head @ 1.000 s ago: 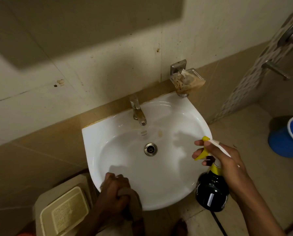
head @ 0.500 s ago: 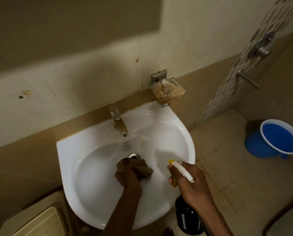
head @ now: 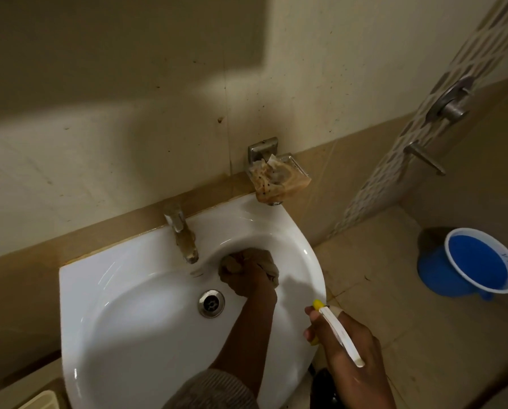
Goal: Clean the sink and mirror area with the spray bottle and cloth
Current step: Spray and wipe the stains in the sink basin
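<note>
A white wall-mounted sink (head: 123,326) fills the lower middle of the head view, with a steel drain (head: 211,303) and a stained tap (head: 182,236) at its back. My left hand (head: 251,281) presses a brown cloth (head: 264,258) against the back wall of the basin, right of the tap. My right hand (head: 350,343) grips a spray bottle (head: 339,333) with a white and yellow trigger head, just off the sink's right rim. Its dark body is mostly hidden below my hand. No mirror is in view.
A dirty soap dish (head: 277,178) hangs on the wall above the sink's back right corner. A blue bucket (head: 477,265) stands on the tiled floor at right. Shower taps (head: 450,110) stick out of the right wall. A beige bin lid (head: 40,401) shows at bottom left.
My left hand has carried the cloth from the sink's front rim, over the drain, up to the back wall beside the tap. My right hand has held the spray bottle by the right rim throughout.
</note>
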